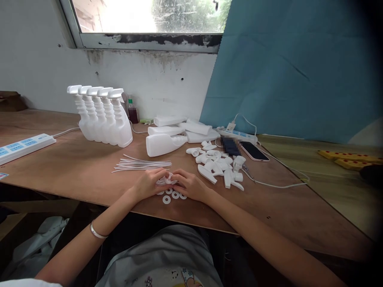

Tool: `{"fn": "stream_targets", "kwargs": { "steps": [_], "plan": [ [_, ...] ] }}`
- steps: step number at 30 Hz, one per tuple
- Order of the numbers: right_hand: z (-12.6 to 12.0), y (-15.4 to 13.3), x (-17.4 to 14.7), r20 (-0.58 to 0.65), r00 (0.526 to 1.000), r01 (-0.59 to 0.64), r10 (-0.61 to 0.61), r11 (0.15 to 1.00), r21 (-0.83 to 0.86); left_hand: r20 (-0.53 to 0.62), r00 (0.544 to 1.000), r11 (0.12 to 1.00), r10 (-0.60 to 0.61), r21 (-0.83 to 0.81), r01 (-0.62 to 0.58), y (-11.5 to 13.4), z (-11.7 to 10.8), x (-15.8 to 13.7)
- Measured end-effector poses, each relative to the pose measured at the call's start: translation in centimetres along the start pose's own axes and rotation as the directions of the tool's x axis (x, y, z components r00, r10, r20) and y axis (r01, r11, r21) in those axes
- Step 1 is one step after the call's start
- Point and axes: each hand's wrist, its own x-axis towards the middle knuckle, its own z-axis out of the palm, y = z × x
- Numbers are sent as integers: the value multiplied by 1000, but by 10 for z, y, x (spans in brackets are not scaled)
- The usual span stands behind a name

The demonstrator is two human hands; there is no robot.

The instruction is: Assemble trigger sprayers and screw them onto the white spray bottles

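Note:
My left hand and my right hand meet near the front edge of the table, fingers curled in and pinching a small translucent white plastic part between them. Its exact shape is partly covered by my fingers. Just below my hands lie several flat white ring washers. A bundle of thin white dip tubes rests beyond my left hand. To the right of my hands is a heap of white trigger spray heads.
Several white spray bottles with heads on stand upright at the back left. Bottles without heads lie at the back middle. Power strips, a phone, a white cable and a dark-liquid bottle are also about.

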Motion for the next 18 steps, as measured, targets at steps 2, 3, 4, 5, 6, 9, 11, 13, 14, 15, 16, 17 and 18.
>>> {"fn": "stream_targets", "kwargs": {
  "steps": [2,3,4,5,6,9,11,13,14,15,16,17,18],
  "plan": [
    [-1,0,0,-2,1000,7,-7,1000,-2,5,1000,1000,-12,-3,12,0,0,0],
    [-1,0,0,-2,1000,8,-8,1000,-5,12,1000,1000,-8,-4,8,0,0,0],
    [-1,-1,0,-3,1000,10,-10,1000,-9,19,1000,1000,0,-5,0,0,0,1],
    [-2,-1,1,-5,1000,11,-11,1000,-12,22,1000,1000,10,-6,-10,0,0,1],
    [-2,-1,1,-7,1000,12,-12,1000,-14,23,1000,1000,20,-7,-20,0,0,1],
    [-1,-1,1,-21,999,27,-27,1000,-8,13,999,999,40,-9,-40,1,-1,2],
    [-1,0,0,-29,999,35,-35,999,-3,9,999,999,49,-10,-49,2,-2,2],
    [0,1,0,-31,999,33,-33,999,0,10,999,999,52,-5,-52,2,-2,2],
    [0,1,0,-30,999,31,-30,1000,3,11,999,999,52,-2,-52,2,-3,2],
    [0,1,0,-28,999,28,-28,1000,6,12,999,999,53,1,-53,3,-3,2],
    [0,1,0,-27,999,27,-27,1000,9,11,998,998,56,2,-56,3,-3,2],
    [0,1,0,-25,999,27,-27,1000,12,8,998,998,60,2,-60,3,-3,2],
    [-1,0,1,-22,999,29,-29,999,14,5,998,998,64,1,-64,3,-3,2]
  ]
}}
